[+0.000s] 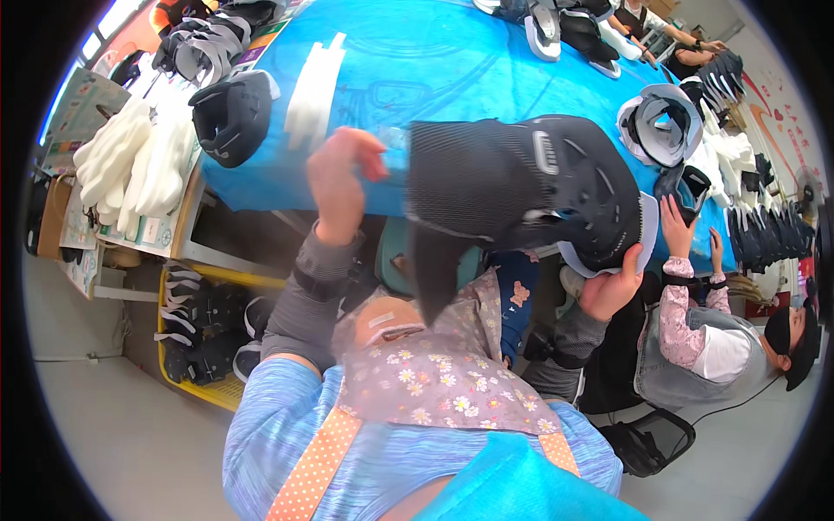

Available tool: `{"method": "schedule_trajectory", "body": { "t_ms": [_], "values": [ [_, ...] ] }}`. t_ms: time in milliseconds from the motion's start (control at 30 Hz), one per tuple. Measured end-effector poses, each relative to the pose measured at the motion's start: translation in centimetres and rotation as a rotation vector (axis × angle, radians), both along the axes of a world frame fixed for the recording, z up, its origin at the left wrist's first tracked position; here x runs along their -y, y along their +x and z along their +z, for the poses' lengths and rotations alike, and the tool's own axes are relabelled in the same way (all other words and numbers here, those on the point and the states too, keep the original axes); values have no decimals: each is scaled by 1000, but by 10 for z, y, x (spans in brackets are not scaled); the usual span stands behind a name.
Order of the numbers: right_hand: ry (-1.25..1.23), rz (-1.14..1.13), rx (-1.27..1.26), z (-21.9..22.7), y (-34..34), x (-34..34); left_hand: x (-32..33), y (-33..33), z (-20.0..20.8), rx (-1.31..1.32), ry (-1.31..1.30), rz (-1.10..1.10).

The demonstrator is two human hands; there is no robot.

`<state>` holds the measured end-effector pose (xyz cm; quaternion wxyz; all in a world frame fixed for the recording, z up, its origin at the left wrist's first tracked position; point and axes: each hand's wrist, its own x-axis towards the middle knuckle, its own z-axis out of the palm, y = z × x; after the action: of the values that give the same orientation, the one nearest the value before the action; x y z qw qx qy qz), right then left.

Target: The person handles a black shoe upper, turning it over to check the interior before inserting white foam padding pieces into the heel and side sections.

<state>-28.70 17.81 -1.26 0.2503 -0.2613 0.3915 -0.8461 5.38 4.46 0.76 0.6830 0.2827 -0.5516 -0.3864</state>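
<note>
Your right hand [615, 288]'s fingers grip the black knit piece [486, 178] over the near edge of the counter [373, 52]; it could drop if that lone hold slackens. Your left hand [343, 178] blurs, finger state unclear.

Long table under a bright blue cover [391, 52]: surface brightly lit. To its left, a side table with a pale wooden edge [186, 217]; beyond that, narrow, glaring white window panes [90, 46] beside a salmon-pink wall section [129, 45]. To the blue-covered table's right, a white wall bearing red markings [775, 97]. Around its near side, smooth grey floor [130, 434].
</note>
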Motion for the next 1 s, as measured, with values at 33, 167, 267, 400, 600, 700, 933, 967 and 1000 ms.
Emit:
{"method": "schedule_trajectory", "body": {
  "t_ms": [33, 167, 267, 400, 600, 700, 933, 967, 1000],
  "values": [
    [0, 0, -1, -4, -6, 0, 3, 8, -3, -8, 2, 36],
    [-2, 179, 161, -35, -32, 4, 0, -9, -3, 446, 129, -269],
    [6, 247, 246, -51, -32, 11, -6, -17, -15, 484, 163, -334],
    [115, 261, 235, -57, -33, 13, -18, -15, 3, 269, 329, -392],
    [251, 483, 459, -56, -31, 1, -39, -13, 24, -39, 513, -506],
    [282, 501, 407, -58, -24, -8, -49, -3, 18, 192, 481, -646],
    [418, 438, -238, -59, 15, -53, -63, -12, 34, 556, 491, -835],
    [417, 424, -442, -58, 22, -60, -61, -13, 30, 791, 392, -893],
    [391, 398, -663, -59, 29, -65, -60, -17, 32, 921, 360, -908]
  ]
}}
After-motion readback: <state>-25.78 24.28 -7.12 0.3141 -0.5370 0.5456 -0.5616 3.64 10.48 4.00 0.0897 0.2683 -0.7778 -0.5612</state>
